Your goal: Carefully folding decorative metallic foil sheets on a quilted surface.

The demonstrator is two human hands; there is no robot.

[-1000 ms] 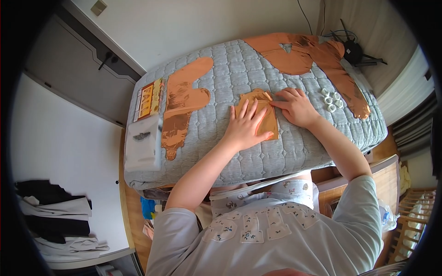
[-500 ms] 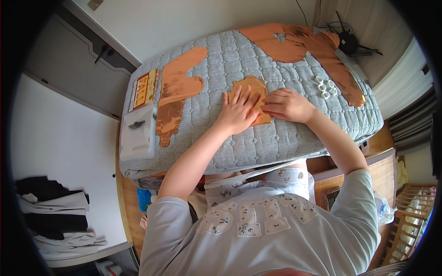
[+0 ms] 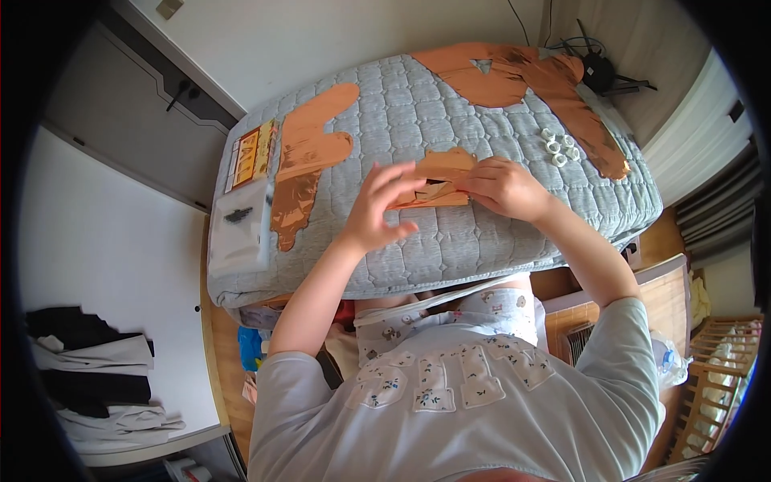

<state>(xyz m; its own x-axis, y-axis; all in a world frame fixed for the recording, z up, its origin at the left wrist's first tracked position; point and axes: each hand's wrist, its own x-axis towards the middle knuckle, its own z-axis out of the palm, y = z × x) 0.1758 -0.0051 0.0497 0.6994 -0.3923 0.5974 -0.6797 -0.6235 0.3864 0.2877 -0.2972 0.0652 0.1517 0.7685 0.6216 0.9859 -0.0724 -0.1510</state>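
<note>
A folded copper-coloured foil balloon (image 3: 448,163) lies near the front middle of the mattress, its near part lifted and creased. My right hand (image 3: 511,189) pinches it at the right edge, fingertips together. Over its left side, my left hand (image 3: 376,207) is raised with fingers apart and holds nothing; the fingers hide part of the foil. To the left, another flat, uninflated copper foil balloon (image 3: 315,149) is spread out. More copper foil (image 3: 490,84) stretches across the far right, with a long strip (image 3: 590,132) running toward me.
Several small white rolls (image 3: 560,148) sit on the quilted grey mattress (image 3: 385,112) at right. At its left edge lie a colourful printed packet (image 3: 253,157) and a clear plastic bag (image 3: 239,229). A black router (image 3: 598,72) stands at the far right corner. A wooden crib (image 3: 715,386) is at lower right.
My left hand has lifted off the foil balloon and moved left, fingers spreading. The balloon's near part has risen and bent, while my right hand keeps its pinch at the right edge.
</note>
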